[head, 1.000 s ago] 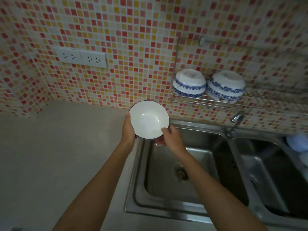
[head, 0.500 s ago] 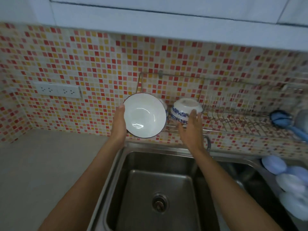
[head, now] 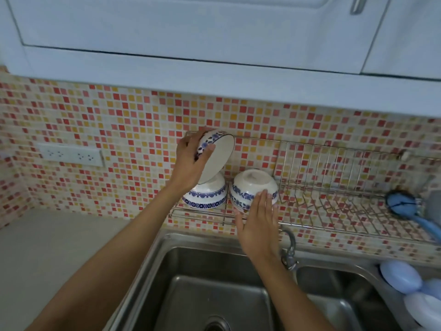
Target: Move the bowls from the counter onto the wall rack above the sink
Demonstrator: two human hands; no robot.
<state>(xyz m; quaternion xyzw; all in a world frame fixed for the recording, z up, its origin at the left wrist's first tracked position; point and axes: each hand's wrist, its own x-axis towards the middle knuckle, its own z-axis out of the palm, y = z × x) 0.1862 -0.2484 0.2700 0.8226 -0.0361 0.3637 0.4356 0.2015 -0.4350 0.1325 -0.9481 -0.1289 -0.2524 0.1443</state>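
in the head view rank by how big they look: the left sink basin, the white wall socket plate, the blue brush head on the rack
1. Steel left sink basin, clearly largest.
2. White wall socket plate.
3. Blue brush head on the wire wall rack, smallest.

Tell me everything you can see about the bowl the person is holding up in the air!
The held bowl is white and glossy, like ceramic, with a blue flower band around its outside and a thin dark line on its rim. It is tipped on its side, its plain white inside facing right. The left hand grips it, thumb across the rim. It hangs over the left upside-down bowl on the wire rack; whether they touch is unclear.
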